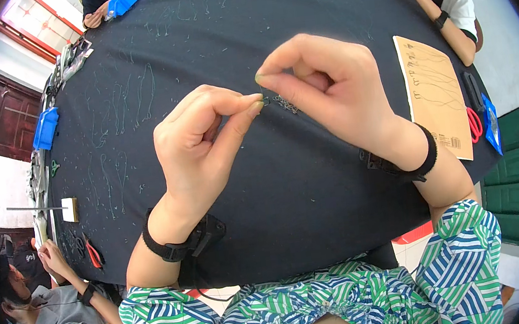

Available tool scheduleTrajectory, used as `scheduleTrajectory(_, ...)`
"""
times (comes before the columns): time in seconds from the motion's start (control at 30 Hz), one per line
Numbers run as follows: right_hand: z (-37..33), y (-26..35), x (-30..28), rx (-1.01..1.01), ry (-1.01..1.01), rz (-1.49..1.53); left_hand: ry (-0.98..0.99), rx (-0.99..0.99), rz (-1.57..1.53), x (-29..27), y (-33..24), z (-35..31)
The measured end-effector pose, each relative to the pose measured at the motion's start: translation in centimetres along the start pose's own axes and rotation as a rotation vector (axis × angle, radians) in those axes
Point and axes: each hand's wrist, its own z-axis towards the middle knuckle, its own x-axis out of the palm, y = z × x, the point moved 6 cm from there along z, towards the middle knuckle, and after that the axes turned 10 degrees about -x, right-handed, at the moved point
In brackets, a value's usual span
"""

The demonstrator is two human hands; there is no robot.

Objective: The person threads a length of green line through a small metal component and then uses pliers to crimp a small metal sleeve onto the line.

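Above the middle of the black-covered table, my left hand (195, 134) and my right hand (340, 85) are held close together, each in a pinch. A thin green thread (261, 90) runs over the short gap between the two sets of fingertips. A tiny dark piece shows at the left fingertips; it is too small to make out. Just beyond the fingertips, partly behind my right thumb, lies a small heap of metal pieces (285, 104) that look like hooks. Both wrists wear black bands.
A tan cardboard sheet (445, 131) with threaded small hooks lies right, beside red-handled scissors (475, 124) and a blue packet (491, 126). Loose green threads (108, 185) spread left, near red-handled pliers (94, 253) and a white block (70, 210). Other people sit around the table.
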Motion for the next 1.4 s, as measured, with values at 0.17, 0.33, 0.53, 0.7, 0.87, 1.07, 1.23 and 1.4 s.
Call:
scheduleTrajectory(0.17,-1.4,-3.3,2.0,0.386,0.124,0.437,-0.014,0.032,-0.011,0.1,0.0,-0.1)
scheduleTrajectory(0.33,-3.1,-4.2,4.6,0.539,0.178,0.748,-0.044,-0.016,-0.026,0.0,0.7,-0.1)
scheduleTrajectory(0.53,-2.5,-1.9,4.1,0.332,0.22,0.41,-0.072,-0.057,-0.041,-0.4,0.9,-0.1)
scheduleTrajectory(0.7,-1.1,0.9,2.4,-0.2,0.044,0.057,-0.04,-0.022,-0.023,0.1,0.7,0.1)
scheduleTrajectory(0.87,-0.2,1.0,0.8,-0.174,0.01,-0.068,-0.011,-0.016,-0.049,0.1,0.6,-0.1)
scheduleTrajectory(1.07,-0.8,-2.3,1.1,0.203,0.069,0.185,0.03,0.06,0.06,0.4,-0.1,0.1)
scheduleTrajectory(1.23,-2.7,-4.6,4.1,0.479,0.111,0.686,-0.004,0.043,0.047,0.4,0.4,0.1)
scheduleTrajectory(1.4,-3.3,-3.9,5.0,0.513,0.144,0.72,-0.04,-0.008,-0.028,0.3,1.3,0.0)
